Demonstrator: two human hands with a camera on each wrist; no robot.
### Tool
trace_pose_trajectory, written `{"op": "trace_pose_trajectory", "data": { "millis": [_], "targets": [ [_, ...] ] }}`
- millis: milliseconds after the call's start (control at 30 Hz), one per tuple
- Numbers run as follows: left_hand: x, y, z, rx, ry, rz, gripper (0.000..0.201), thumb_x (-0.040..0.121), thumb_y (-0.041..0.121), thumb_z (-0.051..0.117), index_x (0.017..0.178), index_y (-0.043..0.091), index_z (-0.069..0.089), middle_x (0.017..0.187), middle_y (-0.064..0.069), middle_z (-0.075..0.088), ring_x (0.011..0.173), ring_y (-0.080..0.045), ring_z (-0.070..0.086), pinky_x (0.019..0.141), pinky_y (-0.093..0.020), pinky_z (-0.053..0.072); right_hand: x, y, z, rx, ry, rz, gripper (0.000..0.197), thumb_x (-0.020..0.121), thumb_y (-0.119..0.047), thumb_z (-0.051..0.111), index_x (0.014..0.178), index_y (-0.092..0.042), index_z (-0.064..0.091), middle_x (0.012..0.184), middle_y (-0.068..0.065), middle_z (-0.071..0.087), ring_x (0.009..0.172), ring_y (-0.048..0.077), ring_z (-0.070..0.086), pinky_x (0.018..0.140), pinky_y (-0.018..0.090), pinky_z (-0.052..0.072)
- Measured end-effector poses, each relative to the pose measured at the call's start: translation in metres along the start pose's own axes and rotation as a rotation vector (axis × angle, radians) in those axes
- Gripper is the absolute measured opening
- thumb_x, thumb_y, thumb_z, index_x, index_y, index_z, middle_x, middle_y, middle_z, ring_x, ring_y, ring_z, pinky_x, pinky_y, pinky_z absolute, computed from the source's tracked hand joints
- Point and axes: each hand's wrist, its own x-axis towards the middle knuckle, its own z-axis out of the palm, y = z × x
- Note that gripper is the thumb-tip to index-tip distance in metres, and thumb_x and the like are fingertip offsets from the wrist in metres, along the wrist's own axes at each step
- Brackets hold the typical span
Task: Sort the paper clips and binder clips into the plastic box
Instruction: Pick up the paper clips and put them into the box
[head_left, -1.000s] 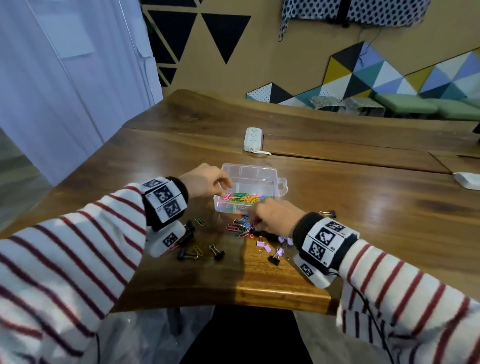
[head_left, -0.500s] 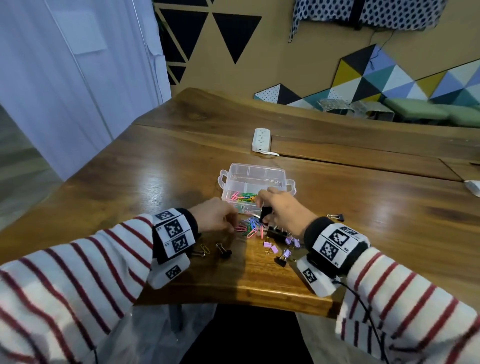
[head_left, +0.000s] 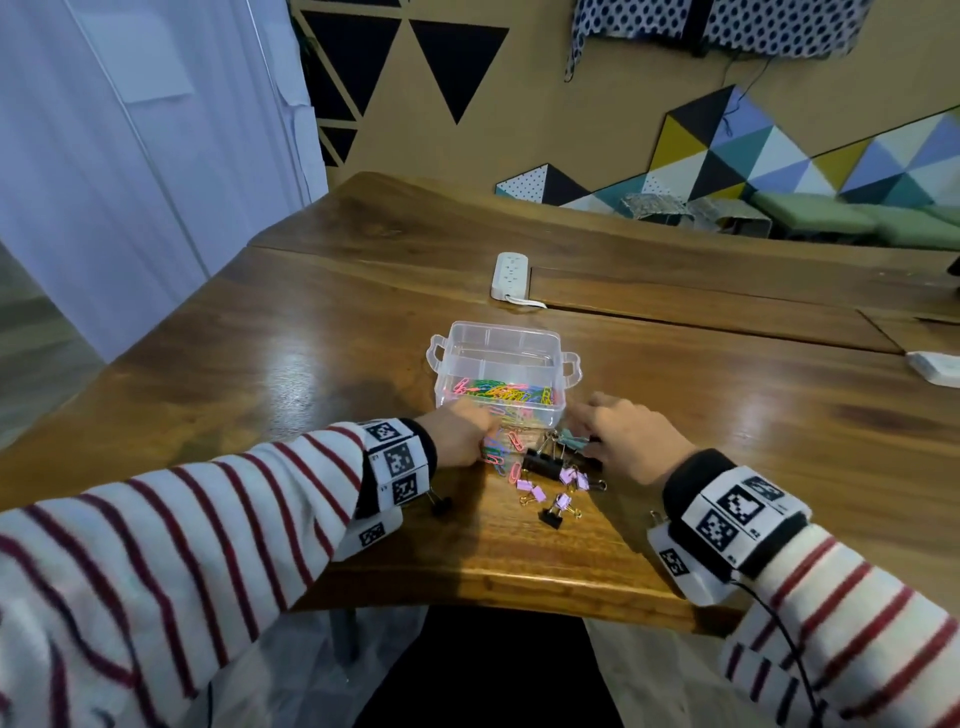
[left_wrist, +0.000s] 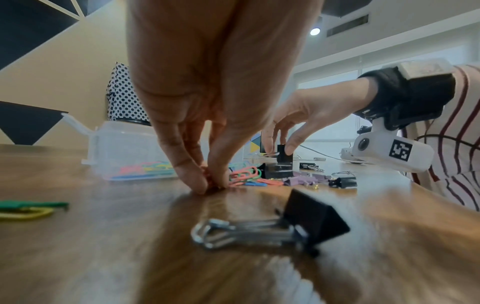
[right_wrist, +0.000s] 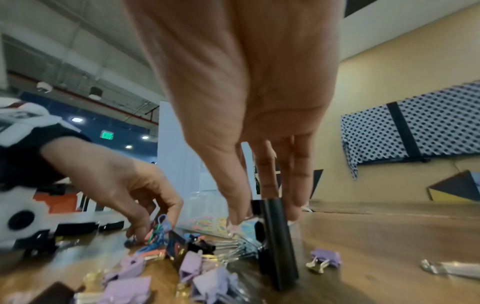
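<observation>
The clear plastic box (head_left: 569, 370) stands open mid-table, with coloured paper clips (head_left: 498, 392) in its near compartment. Just in front of it lie loose paper clips (head_left: 501, 449) and purple binder clips (head_left: 563, 501). My left hand (head_left: 485, 441) is down on the table and pinches a few paper clips (left_wrist: 244, 174) at the pile's left edge with its fingertips (left_wrist: 200, 183). My right hand (right_wrist: 265, 214) holds a large black binder clip (right_wrist: 275, 236) upright between thumb and fingers at the pile's right side. Another black binder clip (left_wrist: 311, 222) lies near my left wrist.
A white power strip (head_left: 511, 275) lies behind the box, and a white object (head_left: 935, 366) sits at the table's right edge. Green and yellow paper clips (left_wrist: 26, 209) lie apart to the left. The table's front edge (head_left: 519, 587) is close behind the pile.
My left hand left the box and came down onto the loose paper clips. My right hand picked up a black binder clip, rose toward the box, and is now low at the pile's right side.
</observation>
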Motion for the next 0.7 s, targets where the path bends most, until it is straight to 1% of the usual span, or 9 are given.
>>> {"op": "trace_pose_trajectory", "data": {
  "millis": [67,133,200,267,333,400,533,600,700],
  "targets": [
    [-0.002,-0.006,0.001,-0.001,0.010,0.022,0.021,0.086,0.006,0.056,0.105,-0.004,0.058,0.114,-0.019,0.061,0.110,-0.028,0.054,0.085,-0.031,0.039,0.001,-0.010,-0.001,-0.033,0.064,-0.080,0.029,0.088,-0.018,0.056,0.116,-0.013,0.049,0.118,0.007,0.051,0.111,0.027,0.051,0.087,0.038,0.047],
    [-0.003,-0.015,0.002,-0.093,0.008,0.009,0.026,0.081,0.007,0.065,0.105,-0.001,0.060,0.110,-0.013,0.063,0.109,-0.025,0.054,0.082,-0.026,0.038,0.003,-0.022,-0.004,-0.009,0.079,-0.174,0.027,0.089,-0.013,0.055,0.116,-0.012,0.051,0.118,0.007,0.052,0.114,0.025,0.049,0.087,0.036,0.047],
    [-0.007,-0.022,0.002,-0.239,0.002,-0.003,0.025,0.078,-0.001,0.065,0.101,0.006,0.058,0.093,-0.010,0.069,0.098,-0.023,0.061,0.069,-0.019,0.041,0.008,-0.034,-0.006,0.016,0.021,-0.238,0.027,0.088,-0.012,0.054,0.115,-0.010,0.053,0.118,0.008,0.054,0.113,0.025,0.050,0.089,0.037,0.047],
    [-0.012,-0.025,-0.001,-0.303,0.010,0.006,0.029,0.079,-0.006,0.061,0.097,0.011,0.047,0.089,-0.018,0.073,0.090,-0.024,0.067,0.060,-0.012,0.041,0.015,-0.044,-0.004,0.029,-0.043,-0.269,0.028,0.087,-0.016,0.057,0.113,-0.009,0.055,0.118,0.009,0.056,0.113,0.026,0.050,0.090,0.039,0.045],
    [-0.016,-0.029,-0.004,-0.282,0.040,0.004,0.032,0.077,-0.001,0.066,0.101,0.007,0.047,0.091,-0.018,0.074,0.088,-0.021,0.067,0.063,-0.015,0.043,0.022,-0.051,0.001,0.031,-0.066,-0.274,0.029,0.086,-0.019,0.060,0.113,-0.009,0.055,0.118,0.010,0.057,0.114,0.026,0.049,0.090,0.039,0.044],
    [-0.019,-0.034,-0.006,-0.263,0.037,-0.002,0.036,0.076,0.003,0.068,0.105,0.005,0.047,0.090,-0.013,0.075,0.085,-0.017,0.066,0.059,-0.009,0.041,0.029,-0.057,0.006,0.034,-0.081,-0.276,0.036,0.083,-0.022,0.063,0.114,-0.008,0.053,0.119,0.012,0.058,0.116,0.027,0.048,0.091,0.039,0.043],
    [-0.026,-0.041,-0.017,-0.229,0.052,0.005,0.035,0.078,0.005,0.068,0.106,0.006,0.048,0.090,-0.010,0.074,0.085,-0.017,0.066,0.061,-0.016,0.043,0.039,-0.067,0.010,0.043,-0.146,-0.262,0.060,0.078,-0.029,0.068,0.128,-0.006,0.044,0.128,0.012,0.051,0.120,0.028,0.046,0.098,0.039,0.040],
    [-0.029,-0.043,-0.029,-0.271,0.107,0.007,0.031,0.078,0.004,0.068,0.103,0.006,0.051,0.087,-0.009,0.074,0.077,-0.015,0.065,0.066,-0.020,0.047,0.041,-0.070,0.013,0.048,-0.177,-0.255,0.065,0.075,-0.030,0.070,0.129,-0.006,0.042,0.126,0.013,0.049,0.117,0.030,0.047,0.098,0.042,0.042],
    [-0.020,-0.047,-0.051,-0.343,0.224,-0.002,0.018,0.080,-0.002,0.062,0.087,0.011,0.052,0.079,-0.011,0.073,0.058,-0.003,0.059,0.059,-0.015,0.045,0.043,-0.076,0.015,0.062,-0.203,-0.231,0.062,0.077,-0.035,0.068,0.128,-0.009,0.043,0.123,0.013,0.047,0.114,0.029,0.045,0.094,0.040,0.040]
  ]
}}
